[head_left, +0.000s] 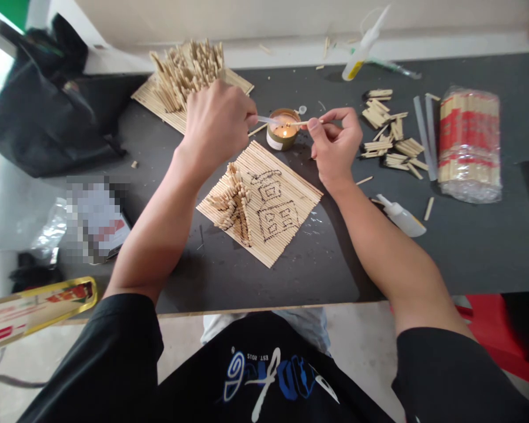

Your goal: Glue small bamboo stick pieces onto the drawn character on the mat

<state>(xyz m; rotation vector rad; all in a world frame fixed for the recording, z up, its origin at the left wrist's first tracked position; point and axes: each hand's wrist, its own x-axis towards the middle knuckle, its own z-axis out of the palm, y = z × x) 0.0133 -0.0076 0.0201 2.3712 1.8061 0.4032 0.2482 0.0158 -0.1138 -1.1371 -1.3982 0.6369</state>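
Around our dark flat tabletop (335,258)
We see a black fabric bag (48,111), a yellow-edged printed packet (39,311) nearer us, and a red object (498,341) low down.

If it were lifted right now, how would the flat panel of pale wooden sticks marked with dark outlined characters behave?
The panel would probably feel light, being thin wooden sticks laid side by side. The short pale sticks clustered on its left look fragile and might break off if knocked.
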